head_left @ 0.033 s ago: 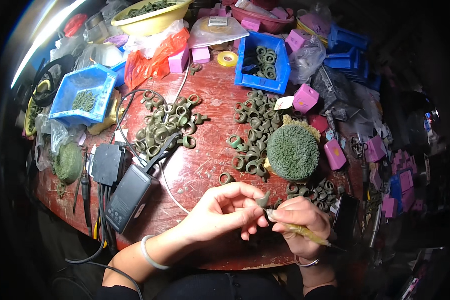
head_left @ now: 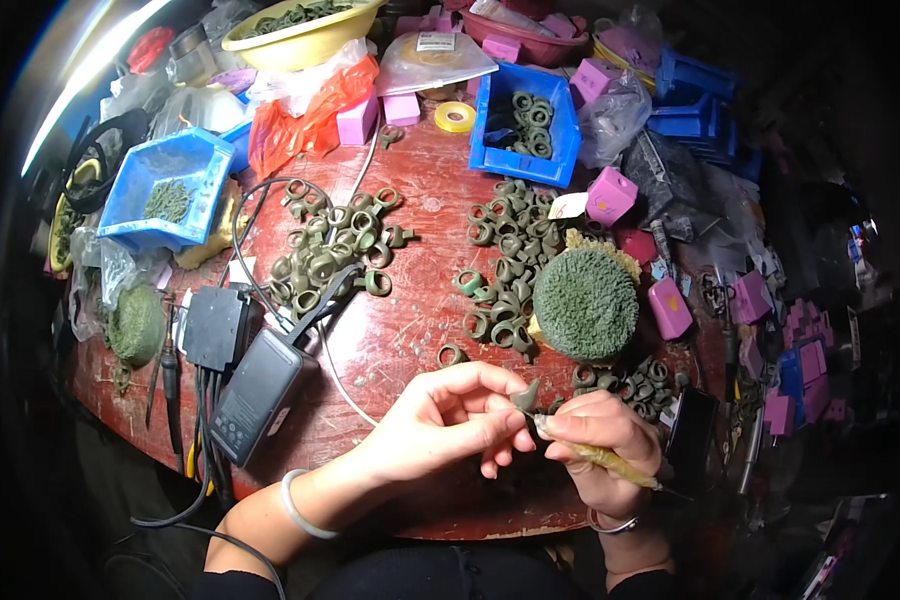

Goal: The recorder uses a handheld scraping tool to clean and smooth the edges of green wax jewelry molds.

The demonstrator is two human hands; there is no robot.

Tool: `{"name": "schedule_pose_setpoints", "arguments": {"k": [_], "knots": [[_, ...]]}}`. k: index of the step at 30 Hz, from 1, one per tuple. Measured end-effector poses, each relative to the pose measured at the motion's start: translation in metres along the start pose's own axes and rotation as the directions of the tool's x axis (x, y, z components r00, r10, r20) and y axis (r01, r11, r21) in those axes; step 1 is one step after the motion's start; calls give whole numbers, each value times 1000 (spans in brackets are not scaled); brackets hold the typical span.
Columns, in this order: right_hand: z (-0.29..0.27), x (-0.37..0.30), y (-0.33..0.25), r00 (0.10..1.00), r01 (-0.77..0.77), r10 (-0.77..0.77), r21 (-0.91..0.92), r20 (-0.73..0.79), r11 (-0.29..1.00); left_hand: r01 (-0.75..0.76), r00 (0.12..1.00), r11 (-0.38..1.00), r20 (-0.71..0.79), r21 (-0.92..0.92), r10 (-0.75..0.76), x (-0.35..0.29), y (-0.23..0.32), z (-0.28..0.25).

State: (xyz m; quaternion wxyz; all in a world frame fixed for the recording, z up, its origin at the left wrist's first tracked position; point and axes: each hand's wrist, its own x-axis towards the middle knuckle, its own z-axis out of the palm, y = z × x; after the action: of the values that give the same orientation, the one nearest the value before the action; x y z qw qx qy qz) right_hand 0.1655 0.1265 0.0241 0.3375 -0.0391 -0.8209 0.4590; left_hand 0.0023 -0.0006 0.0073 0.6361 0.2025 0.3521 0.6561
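Between the thumb and fingers of my left hand [head_left: 460, 425] is a small dark green ring [head_left: 526, 396], its pointed part sticking up; the rest of it is hidden by my fingers. My right hand [head_left: 602, 440] is closed around a slim pen-like tool [head_left: 610, 462] with a yellowish, wrapped-looking handle. Its tip is close to the ring; whether they touch I cannot tell. Just beyond my hands lie a lone green ring [head_left: 451, 356] and a heap of green rings [head_left: 510, 265]. A round, rough green pad [head_left: 586, 304] sits beyond my right hand.
Left of centre lies another pile of rings [head_left: 330, 245], crossed by cables, near a black power adapter [head_left: 265, 395]. Blue bins [head_left: 526, 172] stand at the back and far left [head_left: 120, 232]. Pink blocks [head_left: 670, 308] and a dark flat device [head_left: 692, 425] are at the right.
My hands keep nearly the same place and grip; the ring and the tool tip have shifted only very slightly.
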Motion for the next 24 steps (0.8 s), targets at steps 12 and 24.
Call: {"name": "schedule_pose_setpoints", "arguments": {"k": [12,24], "knots": [[-1,-1,1,997,-24,19,-71,-71,997,15,1000,999,-5,41,-15,0,0,0],[0,-1,1,995,27,-37,-104,-93,994,-14,1000,997,15,78,13,1,-2,-2]]}}
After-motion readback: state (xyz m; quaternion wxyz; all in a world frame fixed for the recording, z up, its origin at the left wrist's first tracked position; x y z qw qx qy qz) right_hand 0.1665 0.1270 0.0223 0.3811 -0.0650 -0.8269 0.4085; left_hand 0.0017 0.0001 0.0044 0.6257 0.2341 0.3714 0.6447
